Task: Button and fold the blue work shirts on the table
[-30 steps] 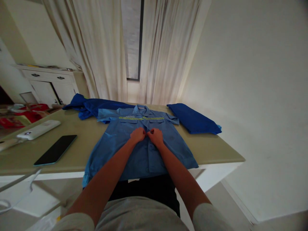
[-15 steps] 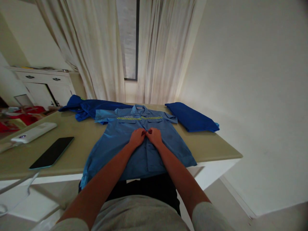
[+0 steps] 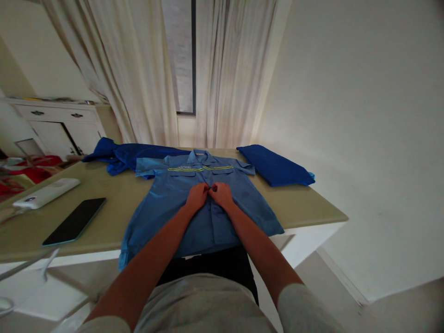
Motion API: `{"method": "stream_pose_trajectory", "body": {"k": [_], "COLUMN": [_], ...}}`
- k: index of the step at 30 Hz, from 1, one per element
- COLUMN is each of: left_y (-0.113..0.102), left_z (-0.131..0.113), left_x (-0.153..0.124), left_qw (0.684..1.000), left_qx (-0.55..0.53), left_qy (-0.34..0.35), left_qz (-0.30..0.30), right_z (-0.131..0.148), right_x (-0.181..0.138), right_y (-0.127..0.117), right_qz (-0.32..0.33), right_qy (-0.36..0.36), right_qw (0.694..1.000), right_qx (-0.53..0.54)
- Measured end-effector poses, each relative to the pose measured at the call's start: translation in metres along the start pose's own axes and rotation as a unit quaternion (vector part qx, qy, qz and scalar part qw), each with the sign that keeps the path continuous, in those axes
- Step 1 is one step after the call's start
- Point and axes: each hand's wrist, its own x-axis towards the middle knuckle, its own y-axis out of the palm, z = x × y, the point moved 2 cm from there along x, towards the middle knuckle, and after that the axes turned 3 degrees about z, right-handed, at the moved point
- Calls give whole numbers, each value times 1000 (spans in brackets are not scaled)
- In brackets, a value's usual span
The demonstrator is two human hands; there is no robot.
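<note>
A blue short-sleeved work shirt lies front up on the table, its collar at the far side and its hem hanging over the near edge. Yellow stripes cross its chest above two pocket flaps. My left hand pinches the front placket just below the chest pockets. Right beside it, my right hand has its fingers closed on the same front edge. The fingertips of both hands meet there and hide the bit of cloth, or any button, between them. Below the hands the placket runs down to the hem.
Folded dark blue cloth lies at the table's right, and a crumpled dark blue garment behind the shirt at left. A black phone and a white device with a cable rest on the table at left. Curtains hang behind.
Both hands stay at the same spot on the placket, with only slight finger movement. The view has shifted a little; the shirt lies as before.
</note>
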Motion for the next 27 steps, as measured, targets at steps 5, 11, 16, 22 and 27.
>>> {"method": "stream_pose_trajectory", "body": {"k": [5, 11, 16, 22, 27], "left_y": [2, 0, -1, -4, -5], "left_z": [3, -2, -6, -7, -5], "left_x": [2, 0, -3, -8, -6], "left_qw": [1000, 1000, 999, 999, 1000], "left_qx": [-9, 3, 11, 15, 5], "left_qy": [11, 29, 39, 29, 8], "left_qz": [1, -2, -4, -16, -17], "right_z": [-1, 2, 3, 2, 1], "right_x": [0, -3, -3, -3, -1], "right_y": [2, 1, 1, 0, -2], "right_qz": [-1, 4, 12, 22, 7], "right_qy": [23, 24, 25, 8, -16], "right_qw": [999, 998, 997, 999, 999], "right_qx": [-32, -58, -66, -47, 34]}}
